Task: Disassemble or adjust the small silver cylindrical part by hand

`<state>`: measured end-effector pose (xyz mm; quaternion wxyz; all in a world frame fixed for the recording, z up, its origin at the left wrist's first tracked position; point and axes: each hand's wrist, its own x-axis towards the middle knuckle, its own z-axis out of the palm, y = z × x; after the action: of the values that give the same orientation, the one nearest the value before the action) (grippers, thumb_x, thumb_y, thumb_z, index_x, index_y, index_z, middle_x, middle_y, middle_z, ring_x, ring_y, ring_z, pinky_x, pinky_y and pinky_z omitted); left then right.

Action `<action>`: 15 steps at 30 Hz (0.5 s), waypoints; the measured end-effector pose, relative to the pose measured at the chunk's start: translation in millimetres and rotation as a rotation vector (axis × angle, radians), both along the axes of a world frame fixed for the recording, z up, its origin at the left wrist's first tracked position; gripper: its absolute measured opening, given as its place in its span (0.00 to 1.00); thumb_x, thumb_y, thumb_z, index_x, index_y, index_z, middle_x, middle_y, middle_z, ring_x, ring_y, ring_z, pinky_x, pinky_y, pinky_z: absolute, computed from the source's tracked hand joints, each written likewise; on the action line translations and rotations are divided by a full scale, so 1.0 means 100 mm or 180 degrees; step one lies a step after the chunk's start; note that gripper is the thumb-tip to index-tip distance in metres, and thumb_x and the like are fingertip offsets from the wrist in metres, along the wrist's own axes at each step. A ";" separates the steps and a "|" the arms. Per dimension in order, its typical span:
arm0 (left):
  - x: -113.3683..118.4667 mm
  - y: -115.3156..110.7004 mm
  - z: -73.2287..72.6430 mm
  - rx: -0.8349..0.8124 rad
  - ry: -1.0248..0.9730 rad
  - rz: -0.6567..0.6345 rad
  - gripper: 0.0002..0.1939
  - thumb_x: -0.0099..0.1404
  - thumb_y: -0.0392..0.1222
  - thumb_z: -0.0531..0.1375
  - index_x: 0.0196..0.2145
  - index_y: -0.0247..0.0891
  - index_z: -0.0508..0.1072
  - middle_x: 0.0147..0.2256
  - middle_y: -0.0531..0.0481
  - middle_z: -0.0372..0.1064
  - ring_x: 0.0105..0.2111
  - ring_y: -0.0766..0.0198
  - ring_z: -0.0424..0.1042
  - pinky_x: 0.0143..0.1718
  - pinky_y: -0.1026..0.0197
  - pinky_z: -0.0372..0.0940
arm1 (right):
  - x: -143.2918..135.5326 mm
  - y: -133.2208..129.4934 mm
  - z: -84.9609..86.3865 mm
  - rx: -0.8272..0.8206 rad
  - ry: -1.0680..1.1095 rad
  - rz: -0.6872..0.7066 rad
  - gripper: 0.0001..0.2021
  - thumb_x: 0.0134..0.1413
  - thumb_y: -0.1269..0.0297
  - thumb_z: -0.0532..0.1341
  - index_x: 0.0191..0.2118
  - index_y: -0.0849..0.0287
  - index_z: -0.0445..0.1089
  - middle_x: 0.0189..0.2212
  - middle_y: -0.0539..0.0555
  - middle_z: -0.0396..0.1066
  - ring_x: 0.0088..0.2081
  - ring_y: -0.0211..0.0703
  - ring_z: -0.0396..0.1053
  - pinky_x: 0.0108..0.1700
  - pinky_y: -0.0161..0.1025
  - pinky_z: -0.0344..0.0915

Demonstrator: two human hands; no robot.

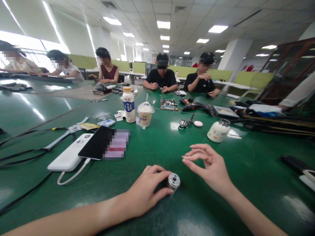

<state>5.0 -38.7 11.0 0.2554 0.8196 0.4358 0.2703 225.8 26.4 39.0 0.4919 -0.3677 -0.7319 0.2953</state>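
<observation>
A small silver metal cylinder (174, 180) stands on the green table, with a dark central hole and smaller holes in its top face. My left hand (150, 186) grips it from the left, thumb on the near side and fingers on the far side. To the right and above the table, my right hand (208, 165) is raised with its thumb and index fingertips brought together. Anything between those fingertips is too small to make out. The right hand is apart from the cylinder, and a white flask (218, 130) stands beyond it.
On the left lie a white power bank (71, 154), a black phone (97, 143) and a cable. Ahead stand a bottle (129, 106) and a drink cup (145, 114). Farther off are a circuit board (168, 104) and power drills (197, 106). Several people sit around the table.
</observation>
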 end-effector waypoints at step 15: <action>0.00 -0.01 0.01 0.0028 0.0023 0.0098 0.15 0.68 0.41 0.60 0.53 0.45 0.69 0.49 0.46 0.69 0.49 0.54 0.65 0.51 0.52 0.61 | 0.17 0.27 -0.42 -0.0701 -0.0749 0.0445 0.15 0.46 0.61 0.70 0.41 0.59 0.75 0.38 0.58 0.80 0.40 0.51 0.79 0.51 0.52 0.70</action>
<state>5.2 -39.9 11.9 0.2461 0.8148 0.4481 0.2732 242.6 53.8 -2.9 0.3379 -0.3996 -0.7714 0.3621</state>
